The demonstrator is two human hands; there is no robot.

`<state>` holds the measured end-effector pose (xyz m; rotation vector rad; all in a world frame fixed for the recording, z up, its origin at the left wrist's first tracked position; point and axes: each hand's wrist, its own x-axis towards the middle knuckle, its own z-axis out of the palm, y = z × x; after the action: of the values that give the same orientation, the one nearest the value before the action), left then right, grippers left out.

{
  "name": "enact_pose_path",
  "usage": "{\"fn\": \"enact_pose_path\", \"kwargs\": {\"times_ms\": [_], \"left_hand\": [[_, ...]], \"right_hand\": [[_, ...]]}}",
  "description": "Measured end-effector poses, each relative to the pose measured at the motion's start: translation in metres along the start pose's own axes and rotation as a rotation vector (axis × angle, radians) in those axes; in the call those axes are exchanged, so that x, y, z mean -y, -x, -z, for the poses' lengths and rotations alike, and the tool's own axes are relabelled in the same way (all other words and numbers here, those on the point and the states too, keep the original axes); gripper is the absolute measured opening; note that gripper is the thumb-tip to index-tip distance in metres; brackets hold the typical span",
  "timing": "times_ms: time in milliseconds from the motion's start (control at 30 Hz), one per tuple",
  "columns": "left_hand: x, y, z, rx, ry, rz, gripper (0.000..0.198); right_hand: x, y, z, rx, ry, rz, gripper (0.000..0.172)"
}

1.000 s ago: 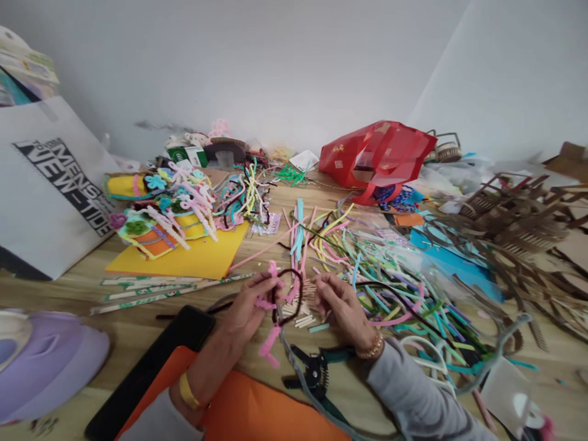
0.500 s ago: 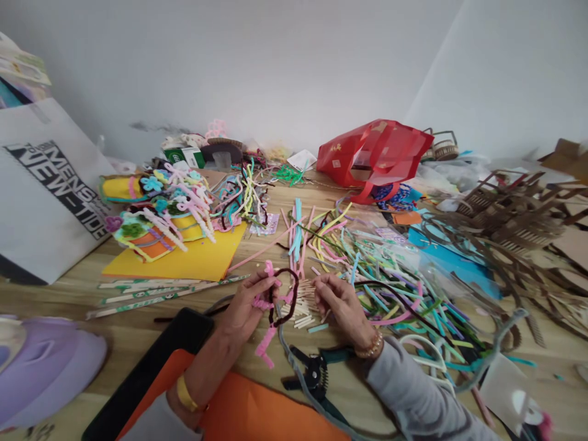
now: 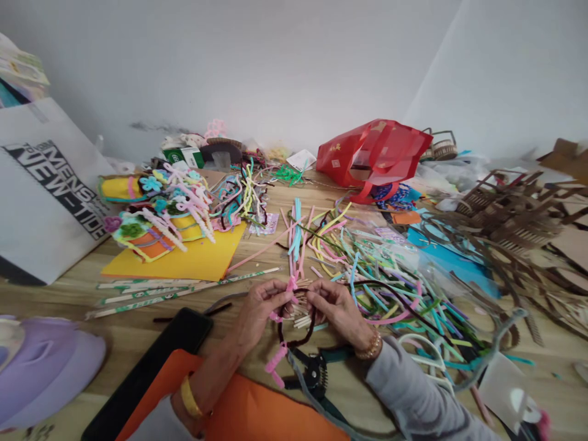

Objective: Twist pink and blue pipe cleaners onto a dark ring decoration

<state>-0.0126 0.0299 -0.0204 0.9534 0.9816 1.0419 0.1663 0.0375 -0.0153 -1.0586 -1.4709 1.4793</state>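
A dark brown pipe-cleaner ring [image 3: 303, 340] hangs between my two hands, with short pink twisted pipe cleaners [image 3: 277, 360] wound round it in places. My left hand [image 3: 261, 312] pinches the ring's upper left, at a pink piece, between thumb and fingers. At the upper right, my right hand [image 3: 339, 309] is closed in a pinch on the brown part. Just below the ring lie black and green pliers [image 3: 316, 371], with a long grey pipe cleaner [image 3: 298, 375] across them. Small pale sticks [image 3: 301, 320] lie behind the ring, partly hidden by my hands.
Loose coloured pipe cleaners [image 3: 390, 294] heap up to the right, near white-handled scissors [image 3: 425, 349]. Orange sheet [image 3: 257, 407] and black phone [image 3: 156, 367] lie in front. Flower-decorated pots [image 3: 149, 242] stand on yellow sheets [image 3: 215, 260]. A red bag [image 3: 340, 159] lies at the back.
My left hand has moved right with the ring, and the ring has turned and dropped slightly. My right hand, apart from it before, now pinches it.
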Motion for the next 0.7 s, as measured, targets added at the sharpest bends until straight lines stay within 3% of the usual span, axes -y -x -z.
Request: {"fn": "enact_pose_path", "kwargs": {"times_ms": [400,567,700], "left_hand": [[-0.003,-0.002,0.001,0.068,-0.005,-0.006,0.016],[-0.002,-0.004,0.002,0.070,0.037,0.012,0.015],[0.002,-0.004,0.002,0.065,0.064,-0.005,0.018]], "right_hand": [[-0.007,-0.001,0.001,-0.009,-0.030,-0.002,0.028],[-0.002,0.005,-0.006,-0.073,0.096,0.206,0.026],[0.003,0.008,-0.010,-0.030,0.328,0.390,0.024]]}}
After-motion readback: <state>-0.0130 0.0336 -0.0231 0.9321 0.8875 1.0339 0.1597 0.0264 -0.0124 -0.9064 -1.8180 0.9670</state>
